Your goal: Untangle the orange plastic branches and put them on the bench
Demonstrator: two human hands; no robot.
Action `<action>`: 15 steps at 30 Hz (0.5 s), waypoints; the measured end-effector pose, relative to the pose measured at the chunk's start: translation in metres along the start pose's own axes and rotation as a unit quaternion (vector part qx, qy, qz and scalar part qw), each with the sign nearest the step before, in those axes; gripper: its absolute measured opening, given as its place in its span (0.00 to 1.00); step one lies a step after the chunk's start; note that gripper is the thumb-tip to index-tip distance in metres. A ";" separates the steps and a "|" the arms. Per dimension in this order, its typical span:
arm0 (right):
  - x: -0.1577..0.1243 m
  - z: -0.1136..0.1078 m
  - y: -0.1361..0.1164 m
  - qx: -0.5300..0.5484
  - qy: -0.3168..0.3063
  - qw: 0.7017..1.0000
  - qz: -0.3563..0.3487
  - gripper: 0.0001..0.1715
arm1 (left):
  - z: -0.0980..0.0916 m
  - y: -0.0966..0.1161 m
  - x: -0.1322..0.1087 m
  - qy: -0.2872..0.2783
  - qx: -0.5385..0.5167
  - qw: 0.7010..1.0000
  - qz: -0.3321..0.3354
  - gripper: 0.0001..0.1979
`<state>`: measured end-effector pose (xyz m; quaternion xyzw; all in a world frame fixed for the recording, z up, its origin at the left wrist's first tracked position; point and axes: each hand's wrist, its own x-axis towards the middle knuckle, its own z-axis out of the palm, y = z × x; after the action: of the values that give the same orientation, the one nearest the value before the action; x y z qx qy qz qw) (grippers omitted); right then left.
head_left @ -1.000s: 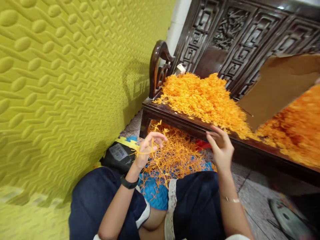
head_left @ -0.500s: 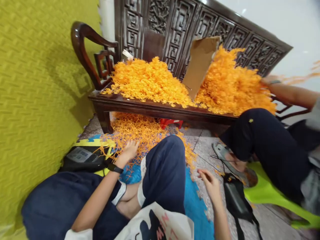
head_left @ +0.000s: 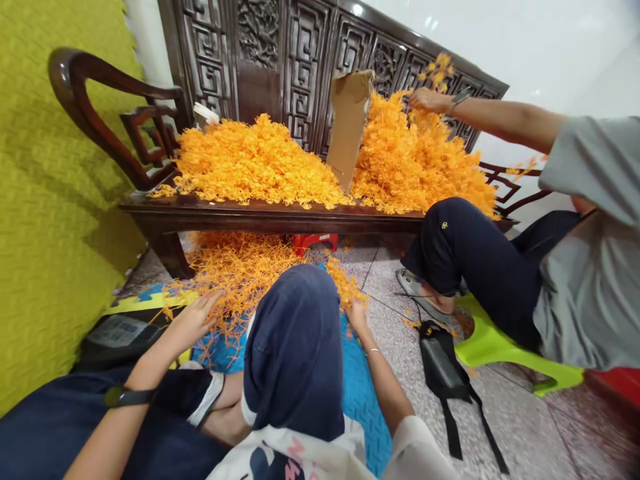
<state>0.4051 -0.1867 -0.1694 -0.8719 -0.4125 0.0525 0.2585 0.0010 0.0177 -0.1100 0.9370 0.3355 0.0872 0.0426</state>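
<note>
Okay so the right hand [head_left: 357, 315] just reached the 1 o'clock edge of the tangled orange strands [head_left: 243, 267], heaped mostly at 11, meaning both hands are there now: left hand's [head_left: 196, 319] fingers loosely spread, right's can't tell.

Head-worn view, forward-down over orange strands [head_left: 238, 268]

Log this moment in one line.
left hand: at orange strands; right hand: at strands' right edge; co-worker's hand: at right bench pile; cardboard: between that and left bench pile
</note>
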 end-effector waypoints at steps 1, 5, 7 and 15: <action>0.006 -0.009 -0.002 0.010 0.010 1.000 -0.019 0.14 | -0.005 -0.005 -0.007 -0.003 0.003 1.000 -0.004 0.27; 0.026 -0.060 -0.024 0.049 0.087 0.989 -0.107 0.14 | -0.023 -0.025 -0.028 -0.026 0.021 0.999 -0.019 0.28; 0.032 -0.092 -0.039 0.060 0.136 0.978 -0.149 0.15 | -0.031 -0.032 -0.034 -0.028 0.025 0.999 -0.027 0.28; 0.046 -0.213 -0.111 -0.043 0.427 0.840 -0.331 0.19 | -0.064 -0.023 -0.039 0.010 0.024 0.999 -0.027 0.24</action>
<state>0.4235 -0.1813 0.0746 -0.6293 -0.5273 -0.4317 0.3736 -0.0549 0.0121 -0.0553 0.9273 0.3635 0.0873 0.0190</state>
